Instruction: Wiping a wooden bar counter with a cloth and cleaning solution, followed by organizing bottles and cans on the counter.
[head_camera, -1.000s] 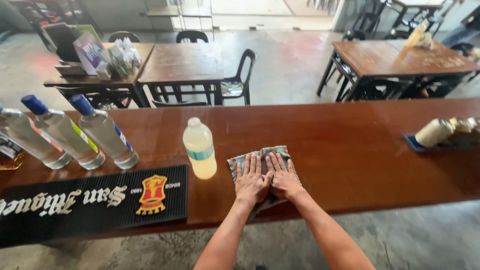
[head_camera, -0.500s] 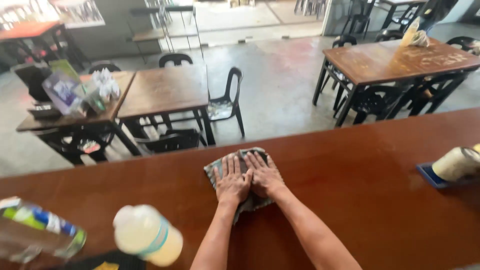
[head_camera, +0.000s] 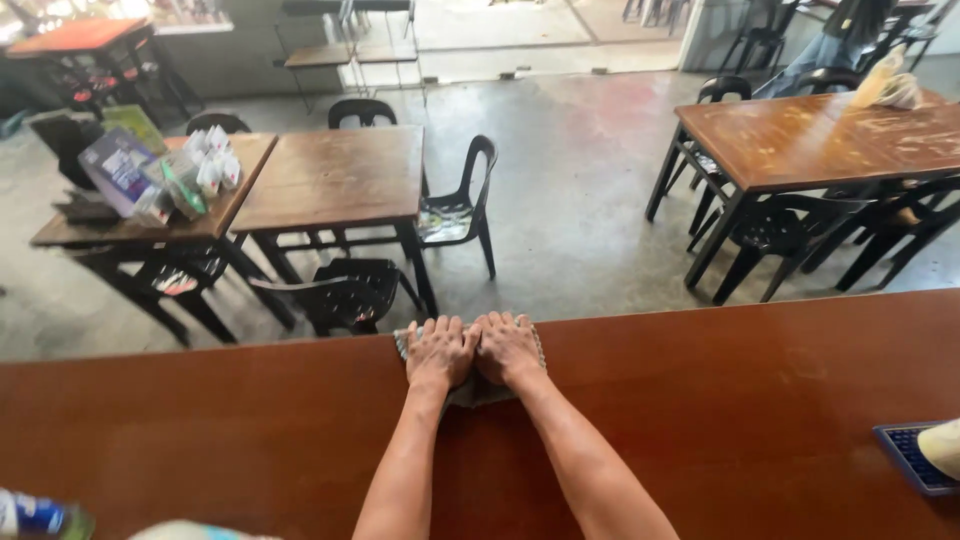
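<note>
On the far left desk stands a purple-blue rectangular package, tilted, with a green flat card just behind it and a cluster of small white-and-green packets beside it. Bottom left — a bottle's blue label, partly cut off.

Floor: bare grey concrete floor, scuffed, with a faint reddish patch near the doorway
Counter: long reddish-brown wooden counter across the near edge
Left tables: two dark wooden tables pushed together, black plastic chairs around them
Right table: larger worn wooden table with black chairs tucked under
Far side: bright daylight from an open doorway
Far left: an orange-topped table
</note>
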